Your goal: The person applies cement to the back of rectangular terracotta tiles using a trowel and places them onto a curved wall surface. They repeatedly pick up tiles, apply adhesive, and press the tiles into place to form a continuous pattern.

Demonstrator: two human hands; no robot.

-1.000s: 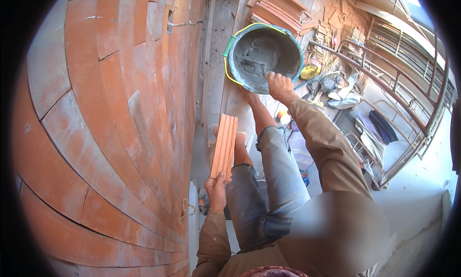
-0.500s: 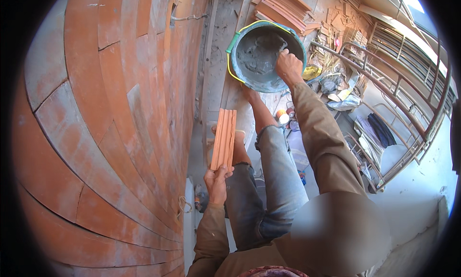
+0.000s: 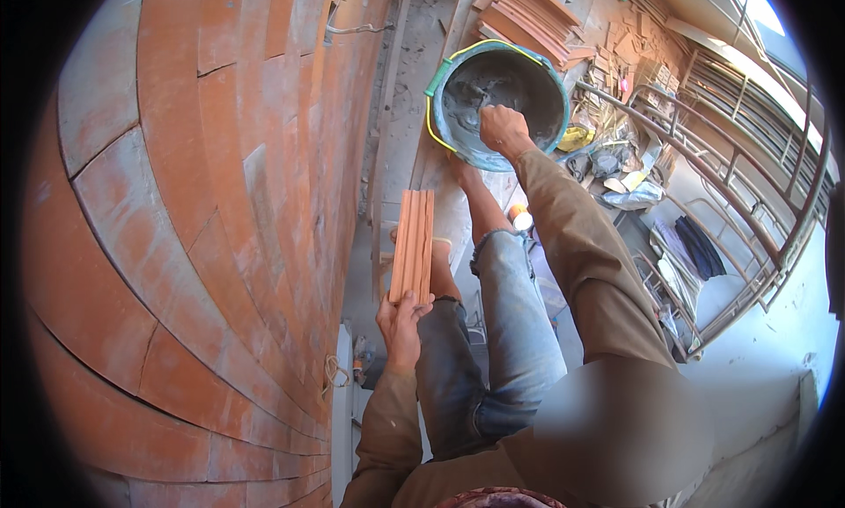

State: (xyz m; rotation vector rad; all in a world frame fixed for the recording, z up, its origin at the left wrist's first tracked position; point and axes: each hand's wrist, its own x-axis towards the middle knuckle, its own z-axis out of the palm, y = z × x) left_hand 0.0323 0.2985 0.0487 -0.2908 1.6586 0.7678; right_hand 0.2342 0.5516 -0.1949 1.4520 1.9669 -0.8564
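Note:
My left hand (image 3: 401,330) grips the lower end of a long, grooved orange clay tile (image 3: 414,248), thumb laid over its ribbed face. The tile points away from me, beside the brick wall. My right hand (image 3: 505,131) is a closed fist inside the near part of a bucket (image 3: 564,129) with a yellow wire handle and green grip. Wet grey mortar (image 3: 466,92) lies in the bucket. Whatever the right fist holds is hidden below it.
The orange clay wall (image 3: 167,209) rises close on my left. Under my feet runs a plank (image 3: 429,169). Stacked clay tiles (image 3: 528,19) lie beyond the bucket. To the right stand a metal frame (image 3: 704,160) and scattered bags and rubble (image 3: 629,169).
My right hand has moved left and slightly nearer me within the bucket. The left hand and its tile have shifted only slightly. The view has shifted a little.

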